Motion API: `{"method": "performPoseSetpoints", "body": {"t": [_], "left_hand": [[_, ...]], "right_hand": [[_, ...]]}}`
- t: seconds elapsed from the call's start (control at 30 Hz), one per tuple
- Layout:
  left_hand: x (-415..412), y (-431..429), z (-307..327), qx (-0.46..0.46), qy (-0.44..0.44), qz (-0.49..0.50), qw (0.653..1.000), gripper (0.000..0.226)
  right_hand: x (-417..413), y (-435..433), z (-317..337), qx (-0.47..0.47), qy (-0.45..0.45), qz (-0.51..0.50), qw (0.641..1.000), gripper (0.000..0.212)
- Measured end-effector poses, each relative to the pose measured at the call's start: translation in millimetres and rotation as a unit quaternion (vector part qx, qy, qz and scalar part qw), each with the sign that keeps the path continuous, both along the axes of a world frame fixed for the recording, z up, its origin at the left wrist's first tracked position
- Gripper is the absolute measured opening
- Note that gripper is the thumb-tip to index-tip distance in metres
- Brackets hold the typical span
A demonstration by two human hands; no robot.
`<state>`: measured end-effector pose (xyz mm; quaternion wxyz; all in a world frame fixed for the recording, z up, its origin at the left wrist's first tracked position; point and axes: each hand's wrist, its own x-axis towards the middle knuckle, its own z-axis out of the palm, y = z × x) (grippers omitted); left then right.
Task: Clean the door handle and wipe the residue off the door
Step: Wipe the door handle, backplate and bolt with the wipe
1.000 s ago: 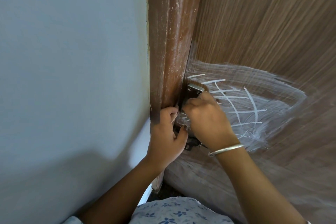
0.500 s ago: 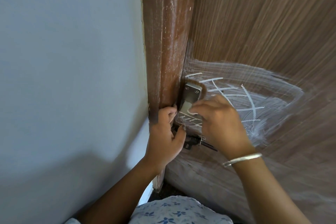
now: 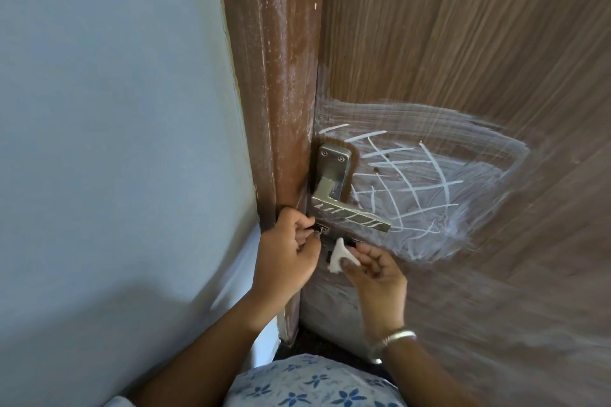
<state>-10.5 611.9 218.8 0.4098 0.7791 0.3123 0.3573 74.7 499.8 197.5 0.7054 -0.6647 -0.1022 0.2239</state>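
Observation:
A silver lever door handle (image 3: 344, 211) on its metal plate (image 3: 332, 168) sits at the edge of a brown wooden door (image 3: 463, 43). White streaks mark the lever. White residue (image 3: 429, 182), smeared and scratched with lines, covers the door right of the handle. My left hand (image 3: 284, 258) grips the door's edge just below the lever, fingers curled by a small metal part. My right hand (image 3: 373, 271) is below the handle, palm turned up, pinching a small white piece (image 3: 340, 256) between thumb and fingers.
A dark brown door frame (image 3: 274, 76) runs up beside the door, with a pale blue wall (image 3: 115, 142) to its left. A metal bangle (image 3: 393, 339) is on my right wrist. My floral blue-and-white clothing (image 3: 314, 383) shows at the bottom.
My right hand has come off the handle plate and dropped below the lever, turning palm up with the white piece. The whole handle is now uncovered. My left hand has stayed put.

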Motion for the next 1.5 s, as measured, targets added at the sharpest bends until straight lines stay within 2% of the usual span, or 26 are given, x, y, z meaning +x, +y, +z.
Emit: {"method": "performPoseSetpoints", "body": {"t": [0.03, 0.1, 0.17, 0.23, 0.33, 0.47, 0.57, 0.73, 1.07, 1.2, 1.3, 1.5], "left_hand": [[-1, 0, -1, 0.003, 0.004, -0.001, 1.000, 0.037], [-5, 1, -2, 0.012, 0.010, -0.003, 1.000, 0.032], [-9, 1, -2, 0.013, 0.014, -0.005, 1.000, 0.030], [-13, 0, -2, 0.013, 0.023, -0.004, 1.000, 0.030], [-18, -1, -5, 0.009, 0.045, -0.004, 0.999, 0.031], [-22, -1, -7, -0.003, 0.053, -0.001, 0.999, 0.025], [-26, 0, -8, -0.008, 0.061, 0.002, 0.998, 0.023], [-30, -1, -7, -0.009, 0.067, 0.003, 0.998, 0.041], [-29, -2, -7, -0.003, 0.065, 0.001, 0.998, 0.042], [-29, -3, -7, -0.005, 0.069, -0.003, 0.998, 0.033], [-29, -3, -6, -0.003, 0.065, 0.002, 0.998, 0.030], [-31, -3, -6, -0.003, 0.067, 0.002, 0.998, 0.039]], "right_hand": [[2, 9, 1, 0.021, 0.074, -0.009, 0.997, 0.031], [5, 27, 6, 0.086, 0.166, -0.029, 0.982, 0.023], [6, 40, 16, 0.167, 0.214, -0.044, 0.961, 0.019], [8, 50, 23, 0.231, 0.240, -0.042, 0.942, 0.024], [8, 58, 28, 0.243, 0.218, -0.024, 0.945, 0.025], [10, 65, 28, 0.257, 0.173, -0.032, 0.950, 0.040], [12, 67, 27, 0.247, 0.140, -0.040, 0.958, 0.026], [11, 74, 31, 0.219, 0.100, -0.084, 0.967, 0.010], [15, 80, 34, 0.196, 0.099, -0.095, 0.971, 0.018], [15, 77, 22, 0.182, 0.087, -0.104, 0.974, 0.013], [11, 77, 12, 0.182, 0.095, -0.103, 0.973, 0.021], [12, 78, 14, 0.209, 0.079, -0.109, 0.969, 0.013]]}}
